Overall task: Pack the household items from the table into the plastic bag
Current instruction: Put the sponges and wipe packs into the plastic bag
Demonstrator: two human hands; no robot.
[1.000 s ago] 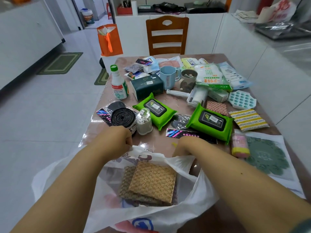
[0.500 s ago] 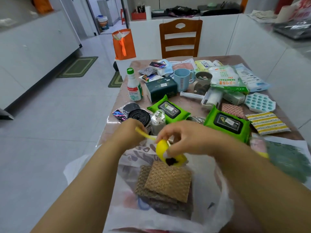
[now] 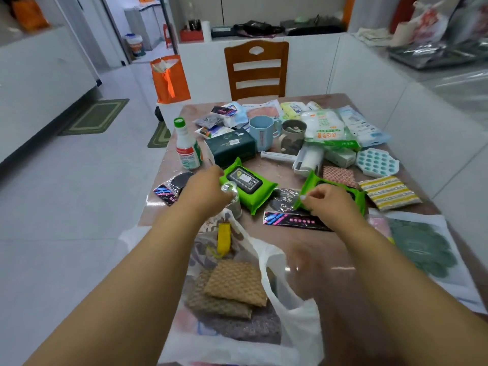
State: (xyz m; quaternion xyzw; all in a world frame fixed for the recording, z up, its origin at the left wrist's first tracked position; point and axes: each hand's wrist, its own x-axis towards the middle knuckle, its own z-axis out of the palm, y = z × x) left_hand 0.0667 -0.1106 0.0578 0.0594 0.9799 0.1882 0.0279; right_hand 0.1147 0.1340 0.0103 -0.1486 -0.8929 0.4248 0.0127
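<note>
On the left, my left hand (image 3: 204, 190) has moved out from the bag mouth to the small clear jar (image 3: 232, 198) that stands just beside the near green wipes pack (image 3: 247, 184). The hand is curled over the jar's near side, touching it; I cannot tell whether the fingers have closed on it yet.

In the middle, the plastic bag (image 3: 290, 299) lies open at the near edge of the desk (image 3: 280, 165). The yellow tool (image 3: 224, 240) that both hands were handling half a second ago now lies inside, just beyond the two woven scouring pads (image 3: 235, 285). So that item is packed, and both hands are free of it.

On the right, my right hand (image 3: 326, 200) has gone to the second green wipes pack (image 3: 334, 190), with the fingers pinching its near left corner; it looks like a light hold, not yet a lift.

I judge the task early: most items, among them the white bottle (image 3: 186, 146) and the blue cup (image 3: 262, 132), remain on the desk.
</note>
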